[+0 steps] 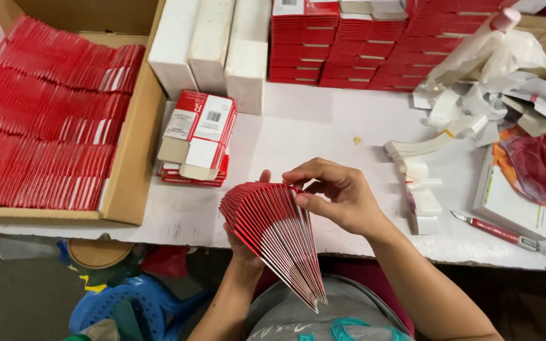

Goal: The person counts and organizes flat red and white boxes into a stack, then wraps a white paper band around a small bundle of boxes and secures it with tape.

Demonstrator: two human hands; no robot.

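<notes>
A fanned stack of flat red folded cartons [273,233] is held over the table's front edge. My left hand [242,247] grips it from beneath, mostly hidden behind the fan, with a fingertip showing above. My right hand [336,194] pinches the top edges of the cartons on the right side of the fan. A smaller pile of flat red-and-white cartons [197,137] lies on the white table [298,136] just beyond my hands.
A cardboard box [135,145] at left holds rows of red flat cartons. White boxes [213,44] and red carton stacks [361,44] line the back. Paper scraps, tape and plastic [481,95] lie at right, with a red utility knife [491,230] near the front edge.
</notes>
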